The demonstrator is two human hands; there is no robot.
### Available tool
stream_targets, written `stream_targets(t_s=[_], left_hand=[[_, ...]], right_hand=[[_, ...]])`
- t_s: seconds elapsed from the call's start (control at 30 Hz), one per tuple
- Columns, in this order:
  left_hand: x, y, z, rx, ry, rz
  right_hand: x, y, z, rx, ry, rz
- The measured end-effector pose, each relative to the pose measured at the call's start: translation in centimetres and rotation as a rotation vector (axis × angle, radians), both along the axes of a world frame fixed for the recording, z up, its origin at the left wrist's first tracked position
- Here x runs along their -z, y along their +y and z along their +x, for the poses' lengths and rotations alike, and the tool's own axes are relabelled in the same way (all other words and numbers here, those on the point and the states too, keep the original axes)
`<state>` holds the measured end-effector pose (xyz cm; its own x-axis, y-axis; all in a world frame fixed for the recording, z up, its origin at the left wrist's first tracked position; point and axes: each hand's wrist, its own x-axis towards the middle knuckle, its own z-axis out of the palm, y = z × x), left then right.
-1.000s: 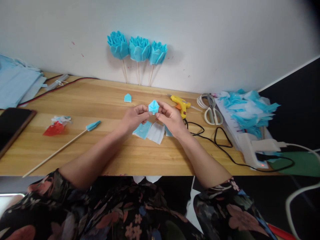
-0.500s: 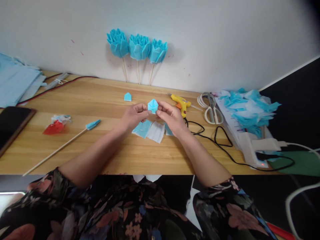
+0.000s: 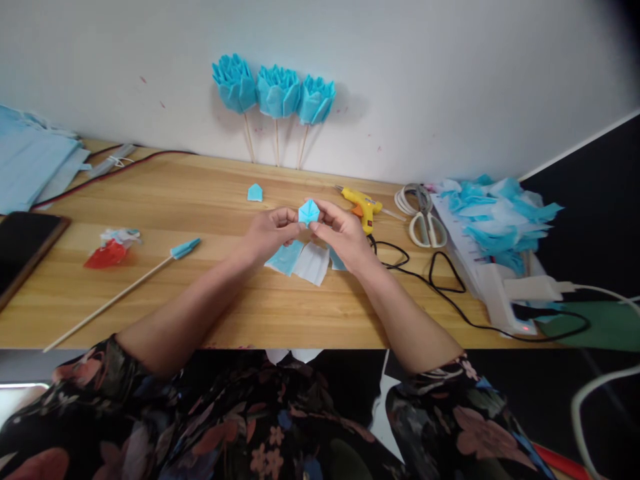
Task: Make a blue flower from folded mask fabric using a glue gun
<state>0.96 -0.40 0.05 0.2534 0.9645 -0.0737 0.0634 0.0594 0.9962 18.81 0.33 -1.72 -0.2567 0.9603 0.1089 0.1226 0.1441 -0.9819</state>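
Between my two hands is a small folded blue petal, pointed at the top, with crease lines meeting near its middle. My left hand pinches its left side between thumb and fingers. On the other side my right hand grips the right and lower edge. Beneath the hands lie cut fabric pieces, a blue one and a white one. Another folded petal rests on the table to the upper left. A wooden stick with a rolled blue tip lies left of my left forearm.
Three blue fabric flowers on sticks lean against the wall. Right of my hands are a yellow glue gun, scissors, a pile of blue scraps and a power strip. At left lie face masks and a phone.
The petal has shifted slightly to the right and its lower edge looks more folded in. Both hands keep hold of it, with the fingers a little closer together.
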Motion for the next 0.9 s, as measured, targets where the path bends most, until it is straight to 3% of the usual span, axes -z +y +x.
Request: stream_targets(t_s=[0.9], left_hand=[[-0.53,-0.51,0.14,0.003,0.013,-0.011]], right_hand=[[0.18,-0.15,-0.41,-0.01,-0.018,0.022]])
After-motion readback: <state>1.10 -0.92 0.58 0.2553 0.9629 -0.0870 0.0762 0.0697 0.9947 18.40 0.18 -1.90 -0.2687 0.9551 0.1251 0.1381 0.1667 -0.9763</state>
